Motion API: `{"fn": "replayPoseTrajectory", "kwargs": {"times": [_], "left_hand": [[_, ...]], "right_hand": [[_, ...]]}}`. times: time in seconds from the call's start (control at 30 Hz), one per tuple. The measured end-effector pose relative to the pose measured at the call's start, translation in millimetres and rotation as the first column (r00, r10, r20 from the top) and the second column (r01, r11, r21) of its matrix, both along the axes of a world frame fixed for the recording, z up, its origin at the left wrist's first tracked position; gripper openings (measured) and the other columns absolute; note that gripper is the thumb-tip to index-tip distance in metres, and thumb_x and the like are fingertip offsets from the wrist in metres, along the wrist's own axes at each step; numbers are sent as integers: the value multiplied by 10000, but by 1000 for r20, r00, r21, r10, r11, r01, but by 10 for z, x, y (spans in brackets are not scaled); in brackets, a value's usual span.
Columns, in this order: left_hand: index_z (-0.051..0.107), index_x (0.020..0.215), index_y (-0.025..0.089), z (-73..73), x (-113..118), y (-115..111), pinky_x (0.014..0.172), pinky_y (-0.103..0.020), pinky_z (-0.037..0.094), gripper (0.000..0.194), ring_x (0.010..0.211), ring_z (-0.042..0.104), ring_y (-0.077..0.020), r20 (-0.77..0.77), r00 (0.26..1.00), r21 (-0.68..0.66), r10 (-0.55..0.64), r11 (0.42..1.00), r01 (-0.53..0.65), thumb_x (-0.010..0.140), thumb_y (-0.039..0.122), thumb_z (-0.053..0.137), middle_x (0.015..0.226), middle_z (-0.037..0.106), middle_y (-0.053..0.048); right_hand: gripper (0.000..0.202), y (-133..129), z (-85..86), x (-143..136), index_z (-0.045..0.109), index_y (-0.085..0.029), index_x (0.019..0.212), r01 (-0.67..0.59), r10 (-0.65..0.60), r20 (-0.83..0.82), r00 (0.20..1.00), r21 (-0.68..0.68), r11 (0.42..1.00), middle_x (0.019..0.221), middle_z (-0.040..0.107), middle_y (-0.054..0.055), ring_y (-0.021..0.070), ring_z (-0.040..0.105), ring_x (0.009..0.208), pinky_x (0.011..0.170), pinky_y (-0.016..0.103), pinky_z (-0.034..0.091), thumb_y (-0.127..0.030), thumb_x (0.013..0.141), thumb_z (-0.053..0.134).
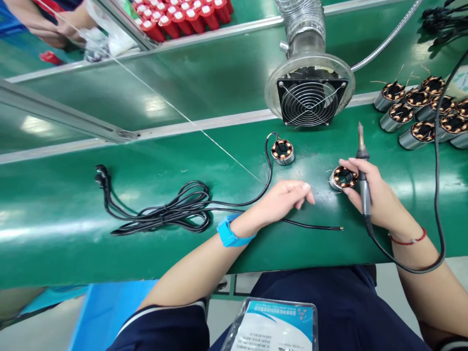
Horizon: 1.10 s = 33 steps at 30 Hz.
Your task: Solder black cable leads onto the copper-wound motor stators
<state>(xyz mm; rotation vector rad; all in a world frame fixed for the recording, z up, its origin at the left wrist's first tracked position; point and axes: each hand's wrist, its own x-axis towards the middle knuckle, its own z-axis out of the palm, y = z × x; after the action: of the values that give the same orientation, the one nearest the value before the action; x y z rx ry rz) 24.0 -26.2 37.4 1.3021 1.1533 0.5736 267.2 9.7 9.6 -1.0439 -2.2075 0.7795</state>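
Note:
My right hand (380,195) is closed, with a soldering iron (364,195) lying against it, its tip pointing away from me. The thumb and fingertips of that hand also grip a motor stator (342,178) with copper windings. My left hand (287,197) is curled, thumb against the fingers; what they hold, if anything, is hidden. Just beyond it stands another stator (282,151), joined to one end of a black power cord (268,165). A second black cable (314,225) passes beneath my left wrist and shows a stripped end.
A fume fan (310,102) on a metal duct hangs over the bench's back edge. Several stators (400,114) stand at right. The coiled cords (164,214) lie at left. A thin pale strand (197,126) slants across. Red parts (183,22) and another person's hands (62,27) are beyond.

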Motion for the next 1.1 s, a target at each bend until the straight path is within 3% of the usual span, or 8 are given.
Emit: {"fn": "replayPoseTrajectory", "kwargs": {"times": [0.1, 0.2, 0.27, 0.33, 0.47, 0.63, 0.93, 1.1], "left_hand": [[651, 974, 159, -12, 103, -160, 675, -251, 410, 196, 733, 543, -136, -298, 914, 132, -274, 937, 324, 879, 301, 556, 880, 614, -43], [630, 989, 157, -40, 236, -261, 689, -285, 416, 159, 801, 568, -178, -536, 771, 183, -344, 844, 504, 848, 222, 596, 1028, 615, -84], [615, 884, 155, -23, 270, -251, 681, -278, 404, 79, 762, 554, -162, -496, 824, 214, -274, 881, 422, 867, 200, 552, 916, 627, -61], [592, 823, 161, 44, 245, -188, 641, -253, 388, 98, 677, 513, -127, -310, 939, 175, -147, 962, 209, 869, 233, 545, 765, 600, -18], [581, 780, 154, 270, 122, -27, 563, -216, 361, 168, 562, 456, -82, 58, 995, -64, 83, 995, -79, 783, 317, 617, 638, 551, 21], [582, 729, 152, 428, 73, 39, 559, -208, 358, 159, 555, 475, -71, 160, 974, -93, 161, 985, -147, 722, 295, 652, 611, 572, 21], [620, 798, 153, 305, 90, -16, 545, -210, 330, 217, 567, 406, -69, 167, 978, 19, 125, 991, -130, 802, 370, 625, 658, 527, 20], [601, 737, 164, 284, 133, 8, 503, -217, 290, 294, 528, 372, -68, 194, 926, 72, 322, 937, -341, 868, 423, 554, 618, 499, 20]], "right_hand": [[638, 23, 21, 74, 267, -278, 1430, -22, 18, -68, 998, -49, 999, 1449, 475, 98, 277, 458, 1350, 1119, 544, 384, -200, 868, 559], [596, -6, 71, 66, 314, -297, 1405, 47, -51, -133, 990, -33, 998, 1382, 545, 86, 270, 508, 1307, 1102, 527, 413, -196, 875, 567], [514, -57, 127, 18, 381, -305, 1357, 132, -127, -163, 978, 18, 991, 1250, 637, 74, 271, 588, 1208, 1065, 534, 441, -212, 889, 572], [426, -128, 195, -60, 437, -313, 1299, 203, -194, -225, 955, 19, 979, 1091, 696, 55, 259, 662, 1057, 993, 526, 494, -235, 903, 572], [388, -281, 319, -275, 450, -312, 1250, 197, -261, -438, 860, -185, 963, 915, 693, 5, 189, 695, 770, 755, 407, 602, -266, 896, 603], [473, -377, 384, -501, 410, -320, 1268, 144, -302, -551, 778, -312, 939, 930, 658, 5, 163, 681, 771, 731, 361, 614, -291, 863, 652], [416, -338, 364, -581, 452, -281, 1192, 82, -382, -626, 680, -453, 888, 813, 646, -26, 148, 640, 734, 636, 297, 567, -244, 823, 640], [440, -356, 363, -621, 437, -273, 1179, 69, -437, -615, 656, -528, 846, 766, 631, -34, 132, 621, 650, 515, 242, 529, -267, 797, 656]]}}
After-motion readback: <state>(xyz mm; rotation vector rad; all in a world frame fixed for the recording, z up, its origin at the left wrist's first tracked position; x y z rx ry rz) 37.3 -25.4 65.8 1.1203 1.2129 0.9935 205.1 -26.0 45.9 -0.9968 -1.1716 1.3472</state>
